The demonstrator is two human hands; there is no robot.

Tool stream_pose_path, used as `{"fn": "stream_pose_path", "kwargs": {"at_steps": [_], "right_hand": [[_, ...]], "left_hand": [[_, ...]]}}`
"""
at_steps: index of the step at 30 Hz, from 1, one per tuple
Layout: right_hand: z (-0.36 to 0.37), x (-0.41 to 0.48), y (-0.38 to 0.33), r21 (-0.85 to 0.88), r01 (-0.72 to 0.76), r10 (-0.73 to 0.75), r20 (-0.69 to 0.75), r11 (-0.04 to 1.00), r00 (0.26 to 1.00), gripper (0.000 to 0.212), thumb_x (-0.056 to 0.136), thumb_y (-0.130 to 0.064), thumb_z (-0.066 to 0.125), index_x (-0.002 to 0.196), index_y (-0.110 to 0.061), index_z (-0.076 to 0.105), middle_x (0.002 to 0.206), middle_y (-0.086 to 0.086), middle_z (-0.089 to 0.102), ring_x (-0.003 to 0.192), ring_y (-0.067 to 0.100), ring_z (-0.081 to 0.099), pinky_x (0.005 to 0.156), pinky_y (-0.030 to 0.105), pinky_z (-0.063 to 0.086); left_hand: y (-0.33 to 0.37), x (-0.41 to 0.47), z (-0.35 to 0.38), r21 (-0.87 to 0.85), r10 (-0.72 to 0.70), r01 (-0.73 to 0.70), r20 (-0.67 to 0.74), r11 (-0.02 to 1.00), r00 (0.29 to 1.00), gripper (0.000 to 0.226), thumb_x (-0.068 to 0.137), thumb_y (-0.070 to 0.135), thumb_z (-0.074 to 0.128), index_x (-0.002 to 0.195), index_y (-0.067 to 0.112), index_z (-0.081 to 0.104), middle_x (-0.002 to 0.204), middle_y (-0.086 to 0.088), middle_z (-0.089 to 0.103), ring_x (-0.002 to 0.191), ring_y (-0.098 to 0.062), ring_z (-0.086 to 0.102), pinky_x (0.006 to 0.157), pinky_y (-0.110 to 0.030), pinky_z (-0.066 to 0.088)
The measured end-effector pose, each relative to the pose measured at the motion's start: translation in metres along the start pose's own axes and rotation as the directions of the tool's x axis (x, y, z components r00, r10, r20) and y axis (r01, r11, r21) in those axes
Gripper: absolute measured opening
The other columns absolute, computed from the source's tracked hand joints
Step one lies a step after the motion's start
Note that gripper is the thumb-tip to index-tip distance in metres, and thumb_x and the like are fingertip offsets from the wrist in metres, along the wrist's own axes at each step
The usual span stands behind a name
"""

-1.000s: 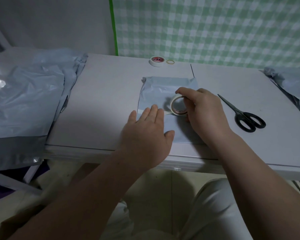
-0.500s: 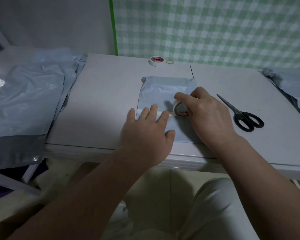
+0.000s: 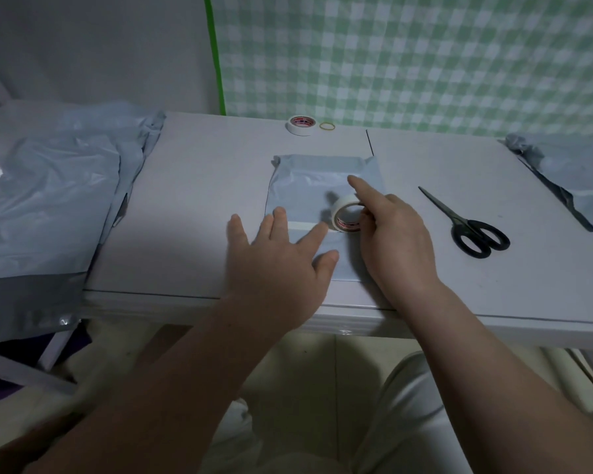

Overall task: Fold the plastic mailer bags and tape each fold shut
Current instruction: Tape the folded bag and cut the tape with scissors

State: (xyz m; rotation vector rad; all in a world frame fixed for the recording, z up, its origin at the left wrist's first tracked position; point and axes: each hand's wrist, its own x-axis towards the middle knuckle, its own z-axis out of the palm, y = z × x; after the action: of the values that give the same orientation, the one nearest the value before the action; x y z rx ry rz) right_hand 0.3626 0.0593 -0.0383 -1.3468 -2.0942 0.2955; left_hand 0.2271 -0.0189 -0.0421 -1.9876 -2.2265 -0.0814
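Folded mailer bag (image 3: 308, 186) lies flat at the middle of the table (image 3: 192, 206), under and just ahead of both hands; a pale tape strip (image 3: 303, 227) runs across it from the tape roll (image 3: 346, 217) leftward to the left fingertips. Left hand (image 3: 278, 265) is palm down, fingers straight and spread, pressing the bag's near-left part and the strip's end. Right hand (image 3: 396, 244) grips the roll, which stands on edge on the bag, index finger stretched forward over it; scissors (image 3: 473, 227) lie apart to its right.

Flat left hand (image 3: 281, 265); right hand (image 3: 397, 241) pinches tape roll (image 3: 338, 213).
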Motion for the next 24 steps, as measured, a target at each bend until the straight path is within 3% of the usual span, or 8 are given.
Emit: {"fn": "stream_pose_path", "kwargs": {"at_steps": [2, 7, 11, 15, 18, 21, 24], "right_hand": [[0.000, 0.001, 0.000, 0.006, -0.008, 0.008, -0.003, 1.000, 1.000, 0.056, 0.093, -0.005, 0.040, 0.139, -0.038, 0.042, 0.092, 0.002, 0.052, 0.091, 0.026, 0.051, 0.070, 0.033, 0.036], [-0.001, 0.000, -0.001, -0.005, -0.020, 0.020, 0.003, 1.000, 1.000, 0.056, 0.094, -0.007, 0.040, 0.139, -0.039, 0.042, 0.095, 0.004, 0.054, 0.091, 0.026, 0.050, 0.068, 0.031, 0.032], [-0.001, 0.000, 0.000, 0.037, -0.034, 0.033, 0.010, 0.999, 0.999, 0.055, 0.094, -0.009, 0.041, 0.139, -0.039, 0.042, 0.092, 0.003, 0.054, 0.090, 0.025, 0.050, 0.068, 0.031, 0.033], [-0.001, 0.001, 0.002, 0.039, -0.032, 0.031, 0.018, 0.999, 0.999, 0.055, 0.094, -0.009, 0.040, 0.140, -0.039, 0.041, 0.094, 0.004, 0.055, 0.092, 0.024, 0.050, 0.071, 0.031, 0.034], [-0.004, 0.001, 0.004, 0.045, -0.039, 0.038, 0.018, 0.998, 0.999, 0.055, 0.094, -0.007, 0.040, 0.140, -0.037, 0.042, 0.096, 0.004, 0.055, 0.094, 0.022, 0.050, 0.073, 0.028, 0.032], [-0.009, 0.002, 0.008, 0.036, -0.036, 0.036, 0.012, 0.999, 0.999, 0.056, 0.093, -0.004, 0.040, 0.140, -0.034, 0.043, 0.093, 0.001, 0.050, 0.093, 0.022, 0.050, 0.071, 0.025, 0.029], [-0.015, 0.004, 0.012, 0.006, -0.022, 0.021, 0.031, 1.000, 0.999, 0.059, 0.092, -0.001, 0.040, 0.140, -0.035, 0.043, 0.097, 0.004, 0.052, 0.092, 0.024, 0.051, 0.071, 0.027, 0.032]], "left_hand": [[-0.008, -0.001, 0.003, -0.050, -0.007, 0.004, -0.061, 0.999, 0.998, 0.059, 0.091, 0.053, 0.020, 0.132, 0.029, 0.054, 0.137, -0.022, 0.050, 0.125, -0.033, 0.052, 0.105, -0.065, 0.021], [0.004, 0.002, -0.005, -0.084, -0.002, -0.006, -0.094, 0.996, 0.996, 0.063, 0.083, 0.046, 0.027, 0.111, 0.005, 0.066, 0.131, -0.018, 0.057, 0.121, -0.028, 0.055, 0.108, -0.058, 0.024], [0.022, 0.008, -0.007, -0.239, 0.137, -0.140, -0.031, 0.961, 0.990, 0.072, 0.086, 0.045, 0.013, 0.133, 0.004, 0.051, 0.141, -0.012, 0.048, 0.130, -0.023, 0.045, 0.113, -0.041, 0.024], [0.025, 0.007, 0.001, -0.210, 0.097, -0.114, -0.089, 0.971, 0.991, 0.061, 0.084, 0.040, 0.030, 0.112, -0.001, 0.065, 0.111, -0.017, 0.068, 0.101, -0.029, 0.066, 0.092, -0.041, 0.049], [0.026, 0.007, 0.001, -0.181, 0.092, -0.117, -0.139, 0.977, 0.986, 0.058, 0.083, 0.039, 0.033, 0.105, -0.002, 0.068, 0.105, -0.019, 0.070, 0.094, -0.031, 0.068, 0.086, -0.042, 0.052], [0.029, 0.009, -0.003, -0.168, 0.096, -0.102, -0.045, 0.980, 0.994, 0.054, 0.083, 0.037, 0.033, 0.100, -0.001, 0.068, 0.103, -0.020, 0.070, 0.090, -0.032, 0.068, 0.081, -0.040, 0.054], [0.028, 0.009, -0.002, -0.159, 0.087, -0.093, -0.048, 0.983, 0.995, 0.048, 0.083, 0.033, 0.036, 0.098, 0.000, 0.068, 0.104, -0.018, 0.070, 0.089, -0.030, 0.068, 0.077, -0.037, 0.055]]}}
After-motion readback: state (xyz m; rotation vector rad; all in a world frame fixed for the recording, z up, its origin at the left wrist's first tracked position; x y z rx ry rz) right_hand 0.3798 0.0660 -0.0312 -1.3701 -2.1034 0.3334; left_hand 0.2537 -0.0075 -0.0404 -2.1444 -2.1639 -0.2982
